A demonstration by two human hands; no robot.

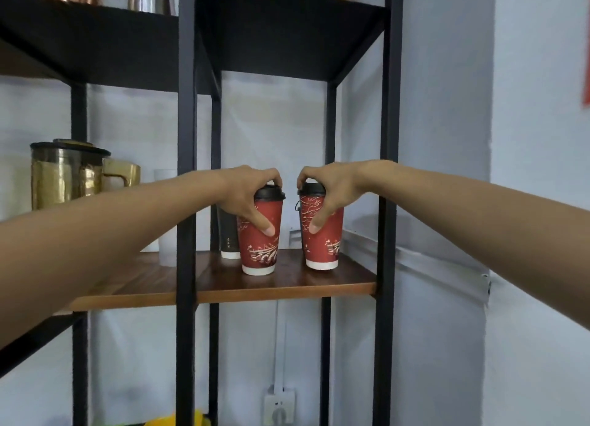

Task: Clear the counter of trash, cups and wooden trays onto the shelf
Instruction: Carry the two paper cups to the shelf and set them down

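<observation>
Taking the wooden shelf board [319, 286] as our landmark, we begin at its far left, where a brass-coloured jug [68, 175] with a dark lid stands, its handle turned toward the middle. Just right of the jug, partly behind the black front post [186, 202] of the rack, we see a pale translucent cup [166, 215] standing on the board.

Past the post, toward the back of the board, a dark paper cup [228, 234] with a white base stands upright. Directly in front of it and touching the board is the left red cup [260, 237], upright, capped with a black lid. Our left hand [247, 196] is clamped on this cup from above: fingers curled over the lid and the thumb pressed down its side.

A clear gap of board separates it from the right red cup [322, 237], also upright with a black lid, standing near the board's right edge; whether its base rests fully on the wood we cannot tell. Our right hand [329, 188] grips it the same way, fingers over the lid and thumb against the red wall.

Below the board, a white wall socket [280, 406] sits on the wall.
</observation>
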